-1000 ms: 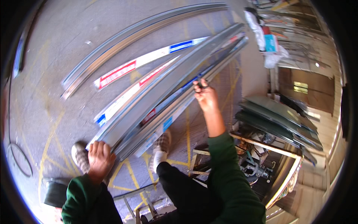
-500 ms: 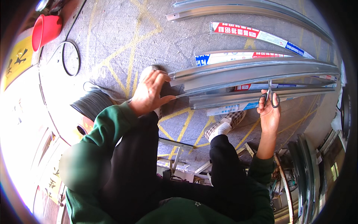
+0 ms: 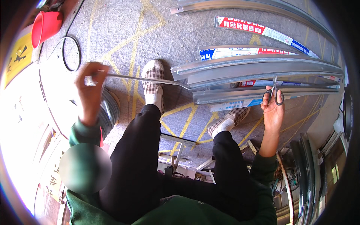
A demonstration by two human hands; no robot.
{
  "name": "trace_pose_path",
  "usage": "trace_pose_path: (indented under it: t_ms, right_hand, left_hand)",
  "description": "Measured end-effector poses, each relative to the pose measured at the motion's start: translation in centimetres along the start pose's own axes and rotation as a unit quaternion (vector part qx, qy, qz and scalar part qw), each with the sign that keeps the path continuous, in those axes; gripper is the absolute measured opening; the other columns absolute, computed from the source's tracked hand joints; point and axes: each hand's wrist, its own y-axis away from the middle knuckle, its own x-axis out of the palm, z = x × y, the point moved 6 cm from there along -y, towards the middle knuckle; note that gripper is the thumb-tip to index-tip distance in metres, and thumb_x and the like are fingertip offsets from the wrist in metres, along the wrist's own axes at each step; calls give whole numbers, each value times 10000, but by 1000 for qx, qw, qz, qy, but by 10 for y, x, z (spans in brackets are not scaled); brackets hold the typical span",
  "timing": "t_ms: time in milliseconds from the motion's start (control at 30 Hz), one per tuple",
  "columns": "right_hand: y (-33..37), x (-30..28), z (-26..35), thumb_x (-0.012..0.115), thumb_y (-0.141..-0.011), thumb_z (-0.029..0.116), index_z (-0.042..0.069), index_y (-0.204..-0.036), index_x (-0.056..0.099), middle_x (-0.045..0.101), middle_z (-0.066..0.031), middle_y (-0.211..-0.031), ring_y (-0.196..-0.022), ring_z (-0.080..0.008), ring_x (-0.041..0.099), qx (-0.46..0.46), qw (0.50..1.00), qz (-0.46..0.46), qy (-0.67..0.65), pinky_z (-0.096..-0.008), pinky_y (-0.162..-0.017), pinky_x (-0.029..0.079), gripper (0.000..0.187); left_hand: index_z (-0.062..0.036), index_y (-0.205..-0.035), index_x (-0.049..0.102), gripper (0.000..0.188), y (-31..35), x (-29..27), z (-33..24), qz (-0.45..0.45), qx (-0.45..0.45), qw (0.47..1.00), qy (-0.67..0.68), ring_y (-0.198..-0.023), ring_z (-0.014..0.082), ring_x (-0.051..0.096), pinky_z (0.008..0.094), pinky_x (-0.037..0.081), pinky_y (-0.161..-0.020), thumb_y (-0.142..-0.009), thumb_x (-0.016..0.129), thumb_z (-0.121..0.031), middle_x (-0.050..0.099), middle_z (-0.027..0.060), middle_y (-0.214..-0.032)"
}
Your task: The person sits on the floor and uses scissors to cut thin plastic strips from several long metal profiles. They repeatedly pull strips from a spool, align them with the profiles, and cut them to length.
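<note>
- Holding the strip (image 3: 142, 79) straight should serve best: it spans from the left hand (image 3: 88, 97) to the end of the profile (image 3: 240, 73), crossing above the left shoe (image 3: 153, 70) in view.
- Left hand: thumb and fingers pinch the strip; blur hides the exact grip. Draw in line with the profile, without twisting.
- Right hand (image 3: 272, 112): fingers are curled through the loops of the scissors (image 3: 275, 89), blades pointing away from the body. Tips are best kept off the metal.
- Coil (image 3: 108, 114): near the left hand. Guard against snagging the strip there.
</note>
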Motion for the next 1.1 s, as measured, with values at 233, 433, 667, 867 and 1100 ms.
trace_pose_path:
  t_ms: [233,433,667,867,1100]
  right_hand:
    - [-2,1,-4,520,-1040,404,-22,-1208,593,635,-60,-869,-697,-116,575,10,1000,-16,-8,-260,-605,455,464]
    - [9,10,-1,515,-1039,403,-28,-1191,612,643,-52,-837,-681,-108,578,13,1000,-14,-24,-258,-582,457,467]
    - [38,41,-22,547,-1021,417,-54,-1168,629,669,-72,-789,-572,-114,591,81,990,12,-114,-257,-505,471,500]
    - [37,51,-29,464,-1061,398,-81,-1219,577,608,-61,-804,-617,-87,512,111,989,1,-103,-235,-527,429,517]
    - [27,52,-32,518,-1039,396,-58,-1170,615,623,-46,-793,-652,-91,528,94,988,0,-126,-241,-540,421,483]
  left_hand:
    - [-8,-1020,653,140,17,17,-35,206,-117,971,37,-771,149,566,314,444,-703,-941,600,-111,557,73,-791]
    - [-36,-1187,611,473,28,98,-46,292,161,937,-108,-1158,356,569,437,466,-976,-758,789,-123,604,155,-1250]
    - [-47,-1117,609,461,22,173,-84,299,238,923,40,-1007,334,593,426,508,-848,-739,832,-188,608,121,-1081]
    - [-58,-1058,540,488,30,209,-100,276,284,918,-8,-985,321,559,421,466,-845,-681,840,-135,556,121,-1056]
    - [-44,-984,532,376,36,218,-97,239,299,923,-48,-926,292,543,415,431,-795,-668,732,-87,537,118,-960]
